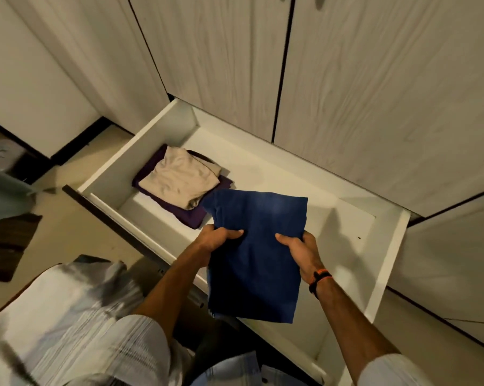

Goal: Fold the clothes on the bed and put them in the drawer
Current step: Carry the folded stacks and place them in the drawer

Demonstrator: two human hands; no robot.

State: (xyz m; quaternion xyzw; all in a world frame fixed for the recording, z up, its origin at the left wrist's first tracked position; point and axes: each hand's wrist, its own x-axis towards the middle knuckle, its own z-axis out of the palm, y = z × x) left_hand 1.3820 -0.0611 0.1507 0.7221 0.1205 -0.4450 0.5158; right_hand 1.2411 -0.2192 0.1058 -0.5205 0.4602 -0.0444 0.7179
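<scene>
My left hand [220, 239] and right hand [299, 250] pinch the folded blue cloth [256, 246] over the open drawer [391, 246]. If I let go early, it could flop open, or bump the beige shirt [178, 178].

Tall pale wood-grain wardrobe doors [360, 87] with dark gaps between them stand above a beige tiled floor [68, 227] in dim, warm light.

Two folded garments [176, 185] are lying stacked in the drawer's [388, 263] far-left corner; a third folded cloth [257, 246] is hanging over its near edge, wardrobe doors [374, 93] behind.
</scene>
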